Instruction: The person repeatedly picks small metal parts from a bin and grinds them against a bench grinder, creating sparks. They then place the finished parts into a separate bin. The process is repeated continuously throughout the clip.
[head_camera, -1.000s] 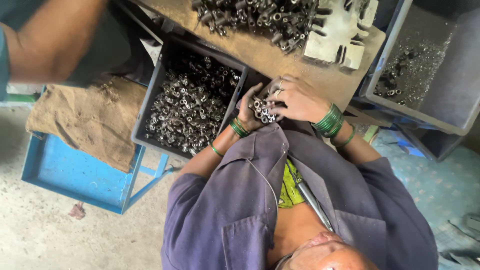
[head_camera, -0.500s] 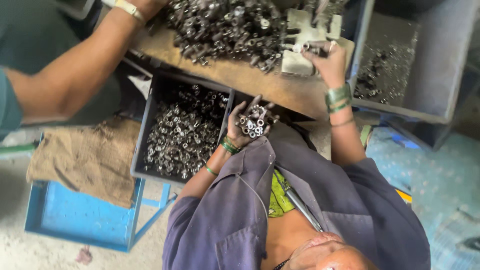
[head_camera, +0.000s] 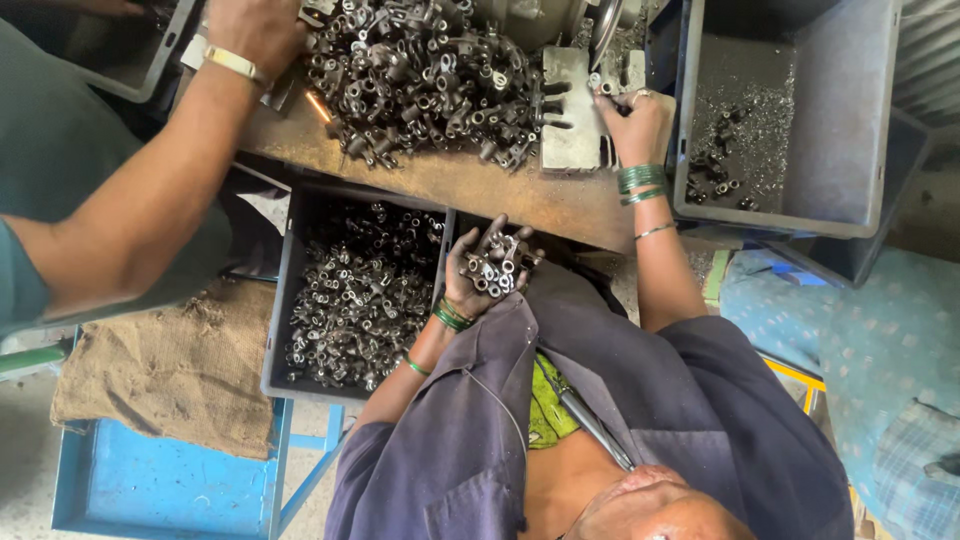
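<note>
My left hand (head_camera: 470, 285) is cupped palm up below the bench edge, shut on a handful of small metal sleeves (head_camera: 497, 262). My right hand (head_camera: 635, 125), with green bangles on the wrist, reaches up to a grey metal fixture block (head_camera: 568, 125) on the bench. Its fingertips pinch a small metal piece at the block's slotted top edge. A large pile of dark metal parts (head_camera: 430, 80) lies on the worn bench top (head_camera: 450, 185), just left of the block.
Another person's arm (head_camera: 150, 210) with a pale wristband reaches in from the left onto the pile. A dark crate (head_camera: 283, 300) of small parts stands under the bench. A grey bin (head_camera: 850, 120) holds a few parts at right. Burlap (head_camera: 170, 370) drapes a blue stand (head_camera: 160, 480).
My right hand left the handful in my left hand and went up to the fixture block. The left hand stayed cupped. The other person's hand moved onto the pile.
</note>
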